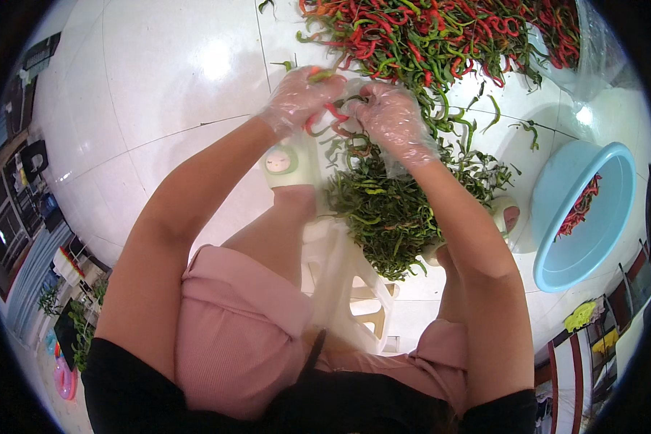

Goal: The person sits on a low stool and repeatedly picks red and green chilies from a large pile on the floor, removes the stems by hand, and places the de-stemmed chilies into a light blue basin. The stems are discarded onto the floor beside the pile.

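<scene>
Both hands wear clear plastic gloves and meet near the upper middle of the view. My left hand (305, 97) is closed around several red and green chili peppers (320, 76). Close beside it, my right hand (393, 116) has its fingertips pinched at a dark green stem or pepper. Curled red peppers (336, 114) hang between the hands. Beyond them lies a large heap of red and green chili peppers (412, 38) on the tiled floor. Below my right hand and forearm spreads a pile of green stems and leaves (385, 211).
A light blue plastic basin (548, 200) holding red peppers stands at the right. A clear plastic bag (602, 59) lies at the upper right. A cream plastic stool (371, 304) is beneath me. Slippers (290, 176) are on my feet beside the green pile.
</scene>
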Demonstrator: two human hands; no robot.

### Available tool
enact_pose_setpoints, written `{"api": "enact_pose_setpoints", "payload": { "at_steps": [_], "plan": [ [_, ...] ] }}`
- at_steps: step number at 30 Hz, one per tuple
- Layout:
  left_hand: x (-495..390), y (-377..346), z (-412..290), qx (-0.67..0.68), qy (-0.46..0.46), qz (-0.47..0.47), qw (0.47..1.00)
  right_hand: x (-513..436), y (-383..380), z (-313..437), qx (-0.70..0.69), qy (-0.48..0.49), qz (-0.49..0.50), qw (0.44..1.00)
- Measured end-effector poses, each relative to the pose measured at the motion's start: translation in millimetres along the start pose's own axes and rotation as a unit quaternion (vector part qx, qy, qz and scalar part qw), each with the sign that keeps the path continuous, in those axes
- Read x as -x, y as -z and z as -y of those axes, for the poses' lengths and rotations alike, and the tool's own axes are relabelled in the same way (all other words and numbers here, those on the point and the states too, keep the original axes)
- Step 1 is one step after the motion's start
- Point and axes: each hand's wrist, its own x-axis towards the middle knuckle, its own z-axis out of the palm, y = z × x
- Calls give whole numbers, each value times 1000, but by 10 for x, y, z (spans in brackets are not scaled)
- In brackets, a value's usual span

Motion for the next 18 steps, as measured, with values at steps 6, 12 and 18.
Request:
{"api": "enact_pose_setpoints", "payload": {
  "at_steps": [6,12,18],
  "plan": [
    [-9,283,86,64,60,-1,996,-72,-175,-206,98,82,-96,987],
    [3,382,105,96,87,12,991,50,-96,-417,114,80,-117,983],
    [41,216,206,-194,-53,51,978,457,-83,-177,192,88,-15,977]
  ]
}}
